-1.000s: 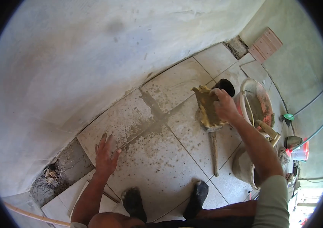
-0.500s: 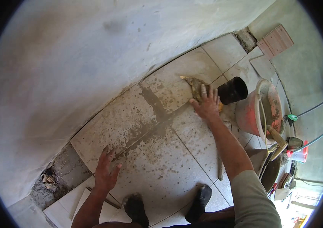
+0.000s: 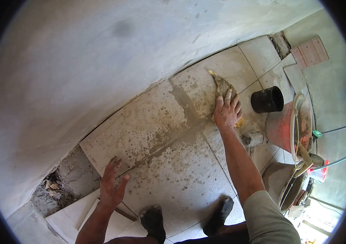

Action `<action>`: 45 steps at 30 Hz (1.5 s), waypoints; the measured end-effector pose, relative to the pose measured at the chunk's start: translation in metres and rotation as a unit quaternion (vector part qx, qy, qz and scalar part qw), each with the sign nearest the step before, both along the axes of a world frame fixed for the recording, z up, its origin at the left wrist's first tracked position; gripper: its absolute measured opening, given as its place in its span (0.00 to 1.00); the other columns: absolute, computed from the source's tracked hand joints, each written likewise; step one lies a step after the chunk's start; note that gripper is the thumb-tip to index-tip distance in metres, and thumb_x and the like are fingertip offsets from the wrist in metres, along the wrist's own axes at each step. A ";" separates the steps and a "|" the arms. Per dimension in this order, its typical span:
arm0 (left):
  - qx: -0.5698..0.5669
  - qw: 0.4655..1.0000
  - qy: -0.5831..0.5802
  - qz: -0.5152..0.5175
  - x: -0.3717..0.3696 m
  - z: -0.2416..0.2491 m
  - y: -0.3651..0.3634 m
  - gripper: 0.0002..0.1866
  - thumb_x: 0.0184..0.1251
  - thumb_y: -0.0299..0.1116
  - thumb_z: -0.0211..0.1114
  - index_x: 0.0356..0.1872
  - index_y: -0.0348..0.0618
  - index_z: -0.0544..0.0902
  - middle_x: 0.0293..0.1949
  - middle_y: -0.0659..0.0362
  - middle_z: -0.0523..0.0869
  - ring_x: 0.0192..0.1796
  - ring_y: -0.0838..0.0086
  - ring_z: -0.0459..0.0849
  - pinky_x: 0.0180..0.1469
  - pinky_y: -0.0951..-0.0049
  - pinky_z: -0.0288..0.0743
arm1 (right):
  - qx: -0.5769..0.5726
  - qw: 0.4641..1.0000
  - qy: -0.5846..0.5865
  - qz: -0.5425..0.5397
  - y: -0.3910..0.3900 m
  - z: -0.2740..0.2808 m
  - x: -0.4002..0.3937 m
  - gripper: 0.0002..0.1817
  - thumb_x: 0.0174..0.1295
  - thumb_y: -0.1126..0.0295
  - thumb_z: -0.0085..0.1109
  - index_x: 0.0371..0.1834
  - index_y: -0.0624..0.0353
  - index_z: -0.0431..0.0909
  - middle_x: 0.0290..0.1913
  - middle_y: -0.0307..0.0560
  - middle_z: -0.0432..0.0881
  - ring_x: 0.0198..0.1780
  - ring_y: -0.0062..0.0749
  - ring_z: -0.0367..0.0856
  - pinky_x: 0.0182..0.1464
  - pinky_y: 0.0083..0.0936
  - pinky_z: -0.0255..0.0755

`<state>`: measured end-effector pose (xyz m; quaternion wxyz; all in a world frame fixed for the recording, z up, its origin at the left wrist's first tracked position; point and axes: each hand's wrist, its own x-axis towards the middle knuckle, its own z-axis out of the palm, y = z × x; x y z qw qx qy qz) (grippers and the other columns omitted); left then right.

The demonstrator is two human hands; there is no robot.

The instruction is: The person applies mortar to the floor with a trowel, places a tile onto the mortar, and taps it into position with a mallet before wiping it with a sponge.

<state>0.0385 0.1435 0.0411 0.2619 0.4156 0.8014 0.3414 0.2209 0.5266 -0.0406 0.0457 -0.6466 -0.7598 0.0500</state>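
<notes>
My right hand (image 3: 227,112) lies on a dirty, crumpled yellowish cloth (image 3: 223,86) on the tiled floor, palm down with its fingers extended over it. A black cylindrical container (image 3: 267,99) lies on its side just right of that hand. My left hand (image 3: 112,185) hovers low over the floor tiles at the lower left, thumb and fingers apart, holding nothing. Between the hands, wet grey smears and spots cover the tiles (image 3: 169,162) and the joint lines.
A reddish bucket (image 3: 280,126) stands at the right, with a dark bucket (image 3: 274,179) below it. A mallet (image 3: 252,139) lies near my right forearm. A pinkish tile (image 3: 310,52) leans at the upper right wall. Rough, untiled patches (image 3: 73,173) border the wall.
The view has shifted, so the floor objects appear further right. My right hand has moved slightly relative to the black container, leaving a wider gap. The mallet head is now visible.
</notes>
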 end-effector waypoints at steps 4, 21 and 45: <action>-0.003 1.000 0.004 0.012 -0.002 0.002 -0.004 0.23 0.64 0.33 0.62 0.57 0.30 0.73 0.59 0.37 0.72 0.60 0.45 0.73 0.62 0.57 0.67 | -0.004 1.000 0.017 0.019 -0.009 0.005 -0.016 0.34 0.69 0.44 0.32 0.76 0.44 0.50 0.75 0.58 0.48 0.74 0.58 0.46 0.71 0.54 0.36; 0.001 1.000 -0.023 0.019 0.014 0.002 -0.005 0.23 0.65 0.35 0.62 0.58 0.35 0.73 0.60 0.39 0.72 0.62 0.47 0.72 0.63 0.58 0.67 | 0.022 0.949 0.018 0.314 -0.040 0.010 -0.061 0.29 0.69 0.51 0.38 0.72 0.44 0.59 0.74 0.53 0.52 0.73 0.55 0.50 0.72 0.54 0.38; 0.018 1.000 -0.022 -0.002 0.031 -0.002 -0.008 0.22 0.63 0.32 0.65 0.56 0.33 0.74 0.57 0.41 0.74 0.58 0.50 0.76 0.57 0.62 0.73 | -0.005 0.930 0.006 0.369 -0.058 0.019 -0.069 0.30 0.69 0.49 0.39 0.73 0.42 0.57 0.75 0.51 0.51 0.74 0.54 0.47 0.73 0.52 0.36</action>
